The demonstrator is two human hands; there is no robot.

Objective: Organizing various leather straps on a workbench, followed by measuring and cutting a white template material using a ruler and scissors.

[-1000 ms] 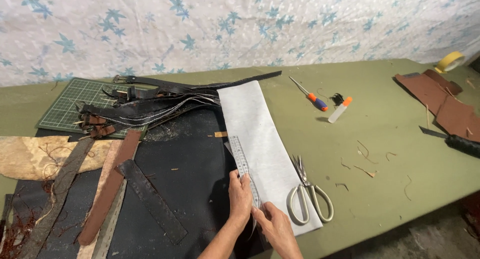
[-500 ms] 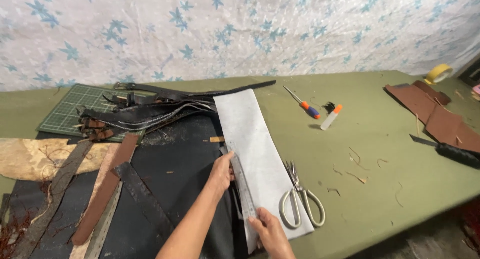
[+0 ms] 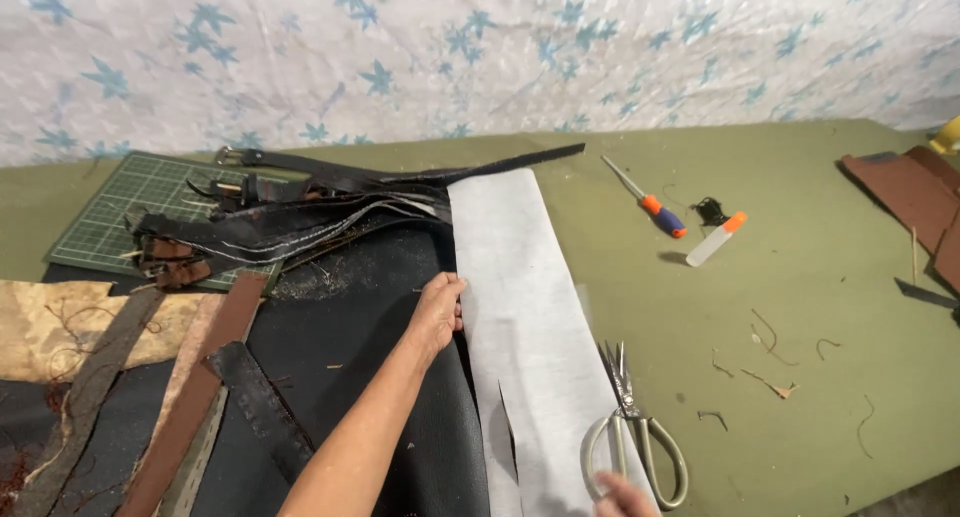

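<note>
My left hand (image 3: 436, 314) lies flat, fingers extended, on the left edge of the grey felt strip (image 3: 520, 307); it presses the strip and grips nothing. The strip lies lengthwise on the green surface (image 3: 800, 277), overlapping the black leather sheet (image 3: 370, 317), with a slit cut near its lower end. My right hand (image 3: 622, 496) shows only at the frame edge, touching the scissors (image 3: 635, 427); I cannot tell its grip.

Soft, even, fairly bright light — faint shadows, slight motion blur, no glare.
</note>
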